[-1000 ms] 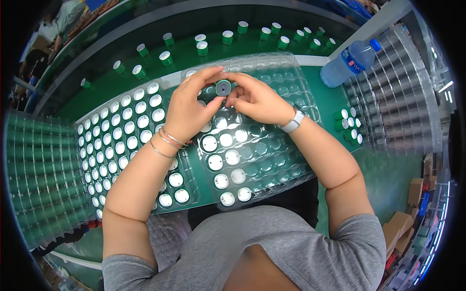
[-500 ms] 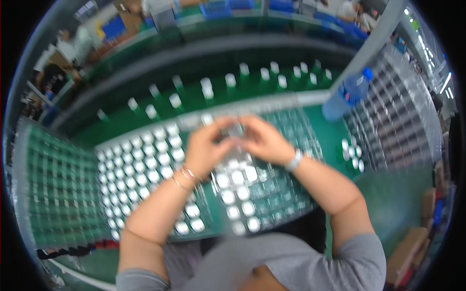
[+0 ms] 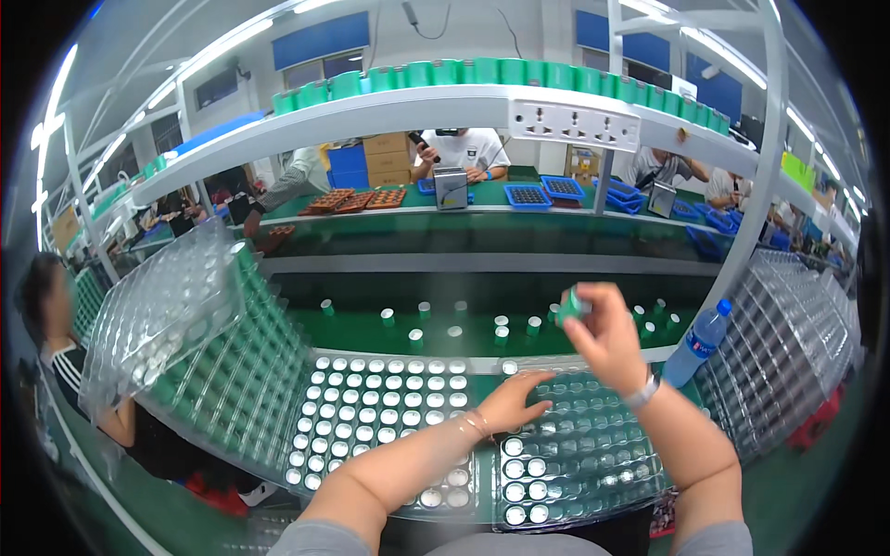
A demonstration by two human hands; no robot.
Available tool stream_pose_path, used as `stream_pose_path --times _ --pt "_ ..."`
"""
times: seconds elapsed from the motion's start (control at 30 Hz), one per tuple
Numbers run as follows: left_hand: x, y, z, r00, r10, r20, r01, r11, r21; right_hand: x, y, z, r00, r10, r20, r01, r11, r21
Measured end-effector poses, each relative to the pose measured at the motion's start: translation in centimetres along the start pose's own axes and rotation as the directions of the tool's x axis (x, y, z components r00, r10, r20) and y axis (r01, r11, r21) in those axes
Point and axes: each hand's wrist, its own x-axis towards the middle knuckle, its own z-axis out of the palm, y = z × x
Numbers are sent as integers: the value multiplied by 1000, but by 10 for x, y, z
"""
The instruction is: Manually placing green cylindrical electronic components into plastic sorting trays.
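Over the belt side of the bench (image 3: pixel 488 463), in the head view, the right hand (image 3: pixel 603 329) is raised past the far edge of the clear tray (image 3: pixel 593 445). Its grip is closed to the width of one green cylinder (image 3: pixel 569 306), pinched between thumb and fingers and slightly blurred. One second ago both hands were together above that tray around a single cylinder with its dark end facing up, and half a second ago they were still together. I cannot tell whether this is the same piece.

The left hand (image 3: pixel 514 403) has parted from the right and is now over the tray's upper left part, its fingers spread and nothing visible in its grip; whether the fingertips touch the plastic is unclear. Below it, white-topped cylinders (image 3: pixel 527 491) fill pockets along the tray's left side. The filled tray (image 3: pixel 389 398) lies to the left, as earlier.

The view has tipped up: a shelf lined with green cylinders, a power strip (image 3: pixel 575 123) and co-workers across the way have come in. At far left, a person in black now shows beside a tilted clear sheet of pockets (image 3: pixel 158 306). The water bottle (image 3: pixel 700 345) still stands by the stacked trays (image 3: pixel 788 347) on the right.
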Motion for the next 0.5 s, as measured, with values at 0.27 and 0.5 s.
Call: stream_pose_path --times 0.27,0.5 --pt "-2 -11 3 990 35 140 -42 998 48 227 -111 59 721 -692 -24 583 626 -517" --pt "-4 -13 4 989 69 129 -74 997 38 335 -100 108 862 -502 65 368 533 -762"
